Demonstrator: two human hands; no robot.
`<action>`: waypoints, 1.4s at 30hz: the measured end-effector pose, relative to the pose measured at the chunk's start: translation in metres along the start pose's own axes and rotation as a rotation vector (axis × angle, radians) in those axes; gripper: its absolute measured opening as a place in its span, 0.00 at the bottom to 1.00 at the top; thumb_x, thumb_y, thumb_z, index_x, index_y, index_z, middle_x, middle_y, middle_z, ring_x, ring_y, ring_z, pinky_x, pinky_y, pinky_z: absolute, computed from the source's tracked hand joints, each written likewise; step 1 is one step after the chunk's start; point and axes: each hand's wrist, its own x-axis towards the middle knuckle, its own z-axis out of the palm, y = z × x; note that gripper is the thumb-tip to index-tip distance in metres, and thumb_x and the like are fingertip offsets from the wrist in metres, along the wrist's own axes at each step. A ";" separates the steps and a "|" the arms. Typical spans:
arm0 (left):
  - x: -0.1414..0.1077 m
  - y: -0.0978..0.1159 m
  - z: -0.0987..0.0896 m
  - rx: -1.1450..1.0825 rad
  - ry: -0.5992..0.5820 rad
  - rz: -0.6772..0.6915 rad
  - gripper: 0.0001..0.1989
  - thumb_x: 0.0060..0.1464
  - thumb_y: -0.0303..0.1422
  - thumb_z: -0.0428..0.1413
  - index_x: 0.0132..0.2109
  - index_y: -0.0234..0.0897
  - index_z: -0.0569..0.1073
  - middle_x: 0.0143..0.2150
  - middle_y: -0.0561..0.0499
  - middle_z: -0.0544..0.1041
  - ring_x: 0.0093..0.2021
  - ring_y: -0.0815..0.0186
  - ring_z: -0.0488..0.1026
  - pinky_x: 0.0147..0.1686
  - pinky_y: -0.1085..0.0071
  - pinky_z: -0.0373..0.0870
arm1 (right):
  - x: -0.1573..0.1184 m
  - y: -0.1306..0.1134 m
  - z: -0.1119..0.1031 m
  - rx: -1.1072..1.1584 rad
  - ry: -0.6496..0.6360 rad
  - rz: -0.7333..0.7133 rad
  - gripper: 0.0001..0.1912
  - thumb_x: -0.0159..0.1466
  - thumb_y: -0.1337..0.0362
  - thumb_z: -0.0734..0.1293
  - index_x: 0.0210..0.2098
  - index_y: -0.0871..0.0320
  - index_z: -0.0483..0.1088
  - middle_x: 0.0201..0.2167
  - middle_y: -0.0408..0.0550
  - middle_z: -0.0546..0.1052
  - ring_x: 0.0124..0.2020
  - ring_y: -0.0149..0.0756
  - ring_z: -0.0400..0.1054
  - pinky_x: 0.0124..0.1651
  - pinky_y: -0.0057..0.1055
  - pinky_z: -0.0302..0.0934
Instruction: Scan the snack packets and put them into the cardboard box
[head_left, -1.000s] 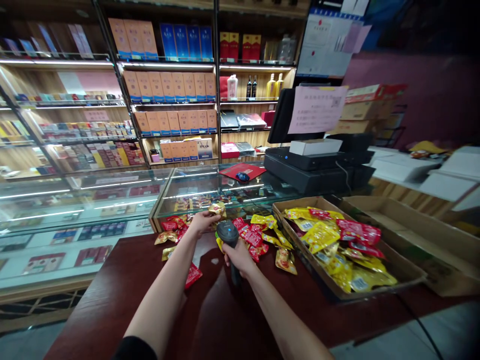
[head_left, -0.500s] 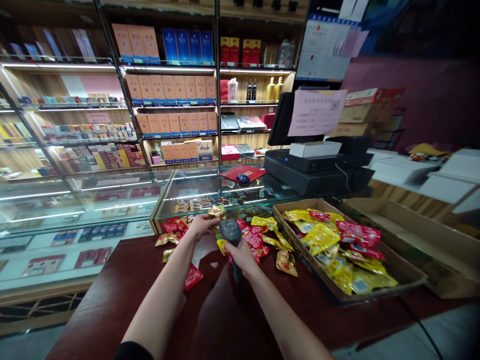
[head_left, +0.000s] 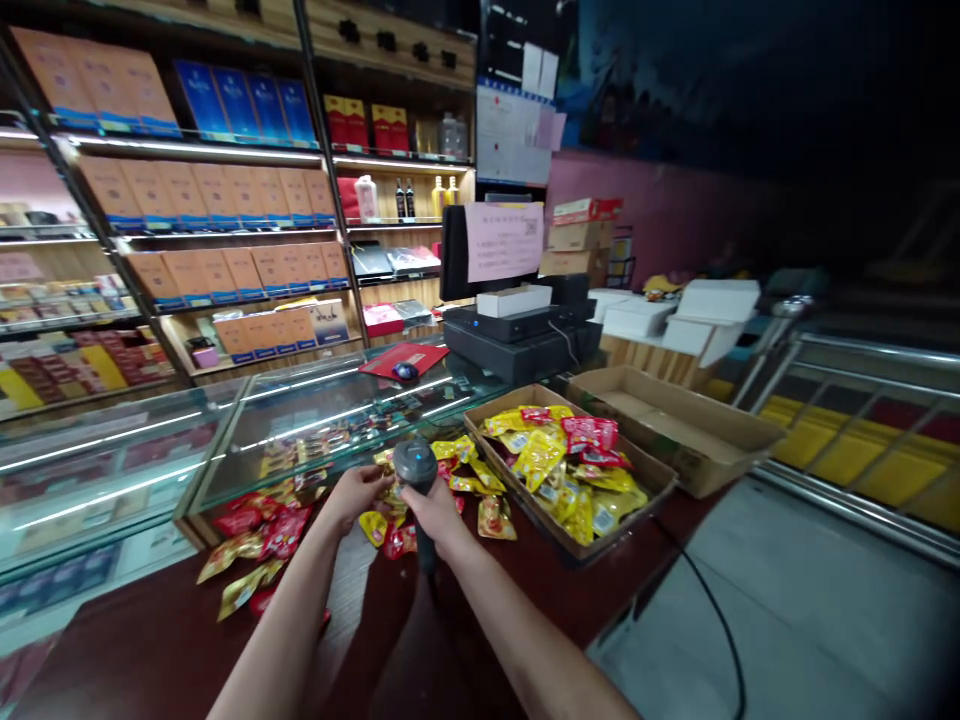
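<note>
My right hand (head_left: 435,515) is wrapped round the handle of a dark grey barcode scanner (head_left: 415,462), which stands upright with a small blue light on its head. Just left of the scanner, my left hand (head_left: 360,495) has its fingers bent together at a gold snack packet (head_left: 385,458), partly hidden behind fingers and scanner. Yellow and red packets (head_left: 465,460) lie loose beyond and right of my hands, with a single gold packet (head_left: 496,517) nearer the box. Left of my left forearm is another heap of red and gold packets (head_left: 281,530).
A cardboard box (head_left: 525,500) of yellow and red packets stands right of my hands, beside another open box (head_left: 720,455). Behind are a till (head_left: 495,340), a blue mouse (head_left: 405,371) on a red sheet and a glass display case (head_left: 247,440). A cable (head_left: 712,600) hangs at the right.
The view has swung right, bringing the floor and metal rail into sight. My left hand has drawn closer to the scanner, and the gold packet it held up no longer shows there clearly.
</note>
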 end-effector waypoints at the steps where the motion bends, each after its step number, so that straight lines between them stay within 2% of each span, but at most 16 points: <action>1: 0.004 0.006 0.011 0.003 -0.017 0.013 0.16 0.36 0.38 0.66 0.33 0.34 0.76 0.30 0.52 0.76 0.26 0.69 0.72 0.28 0.72 0.73 | 0.002 -0.005 -0.010 -0.008 0.033 0.005 0.10 0.49 0.65 0.65 0.31 0.61 0.73 0.31 0.47 0.78 0.35 0.39 0.71 0.40 0.31 0.63; 4: 0.021 0.026 0.052 0.020 -0.085 0.063 0.15 0.37 0.39 0.66 0.32 0.33 0.76 0.30 0.52 0.75 0.26 0.70 0.71 0.27 0.73 0.71 | 0.012 -0.021 -0.048 -0.013 0.135 0.000 0.11 0.49 0.64 0.66 0.32 0.60 0.74 0.31 0.46 0.78 0.36 0.39 0.70 0.41 0.31 0.62; 8: 0.051 0.057 0.121 0.005 -0.203 0.111 0.16 0.36 0.41 0.66 0.28 0.32 0.74 0.26 0.53 0.73 0.25 0.70 0.70 0.27 0.72 0.72 | 0.027 -0.049 -0.109 -0.031 0.281 -0.032 0.13 0.48 0.63 0.67 0.33 0.60 0.74 0.30 0.45 0.78 0.37 0.38 0.70 0.40 0.31 0.62; 13: 0.084 0.097 0.207 -0.006 -0.310 0.158 0.18 0.38 0.40 0.65 0.34 0.30 0.76 0.30 0.49 0.75 0.28 0.69 0.72 0.30 0.71 0.72 | 0.041 -0.084 -0.181 -0.053 0.390 -0.113 0.12 0.48 0.63 0.66 0.31 0.62 0.73 0.26 0.44 0.76 0.33 0.36 0.69 0.37 0.29 0.61; 16: 0.094 0.107 0.239 0.079 -0.295 0.201 0.20 0.40 0.37 0.64 0.40 0.29 0.77 0.34 0.46 0.77 0.31 0.66 0.73 0.30 0.73 0.71 | 0.041 -0.094 -0.210 -0.080 0.479 -0.168 0.14 0.48 0.62 0.66 0.33 0.62 0.73 0.30 0.45 0.77 0.34 0.36 0.69 0.39 0.30 0.60; 18: 0.096 0.105 0.244 0.134 -0.237 0.235 0.20 0.42 0.35 0.64 0.44 0.30 0.77 0.38 0.45 0.78 0.34 0.65 0.74 0.30 0.74 0.70 | 0.038 -0.095 -0.218 -0.093 0.525 -0.185 0.17 0.48 0.61 0.67 0.36 0.62 0.73 0.33 0.47 0.77 0.35 0.36 0.69 0.40 0.30 0.61; 20: 0.096 0.099 0.237 0.154 -0.191 0.245 0.23 0.44 0.34 0.63 0.48 0.30 0.75 0.42 0.44 0.78 0.36 0.64 0.74 0.30 0.74 0.69 | 0.034 -0.094 -0.215 -0.096 0.530 -0.180 0.18 0.48 0.61 0.67 0.37 0.62 0.73 0.34 0.48 0.77 0.35 0.37 0.69 0.39 0.30 0.61; 23: 0.090 0.085 0.206 0.155 -0.138 0.222 0.26 0.44 0.33 0.62 0.52 0.30 0.72 0.44 0.43 0.78 0.35 0.64 0.75 0.29 0.74 0.69 | 0.031 -0.088 -0.194 -0.115 0.463 -0.137 0.16 0.48 0.61 0.67 0.35 0.63 0.73 0.31 0.46 0.77 0.33 0.36 0.68 0.37 0.29 0.60; 27: 0.072 0.063 0.139 0.146 -0.025 0.186 0.25 0.44 0.35 0.62 0.50 0.30 0.74 0.42 0.45 0.79 0.37 0.63 0.75 0.29 0.74 0.70 | 0.030 -0.071 -0.145 -0.164 0.289 -0.058 0.13 0.48 0.62 0.66 0.31 0.62 0.73 0.27 0.45 0.76 0.31 0.35 0.68 0.36 0.30 0.59; 31: 0.044 0.034 0.067 0.146 0.096 0.122 0.26 0.42 0.36 0.63 0.50 0.30 0.74 0.44 0.43 0.78 0.38 0.61 0.75 0.31 0.73 0.70 | 0.025 -0.044 -0.094 -0.154 0.104 -0.011 0.11 0.48 0.64 0.66 0.31 0.60 0.74 0.29 0.45 0.78 0.33 0.37 0.70 0.40 0.32 0.61; 35: 0.011 -0.005 0.011 0.155 0.195 0.090 0.23 0.42 0.35 0.63 0.47 0.32 0.76 0.44 0.45 0.78 0.40 0.60 0.75 0.33 0.72 0.70 | 0.011 -0.020 -0.052 -0.127 -0.075 0.064 0.13 0.47 0.64 0.68 0.33 0.59 0.75 0.32 0.45 0.78 0.36 0.39 0.71 0.43 0.34 0.62; 39: -0.017 -0.046 -0.018 0.204 0.261 0.041 0.19 0.41 0.34 0.63 0.44 0.34 0.77 0.36 0.46 0.80 0.38 0.60 0.76 0.32 0.73 0.69 | -0.004 0.001 -0.028 -0.175 -0.124 0.150 0.12 0.47 0.66 0.67 0.32 0.59 0.75 0.30 0.44 0.78 0.34 0.38 0.70 0.42 0.33 0.62; 42: -0.031 -0.070 -0.020 0.245 0.289 -0.004 0.19 0.43 0.34 0.62 0.45 0.33 0.77 0.33 0.46 0.79 0.33 0.61 0.76 0.29 0.74 0.69 | -0.011 0.016 -0.019 -0.237 -0.150 0.217 0.12 0.47 0.67 0.66 0.32 0.60 0.75 0.26 0.44 0.77 0.29 0.36 0.69 0.37 0.32 0.62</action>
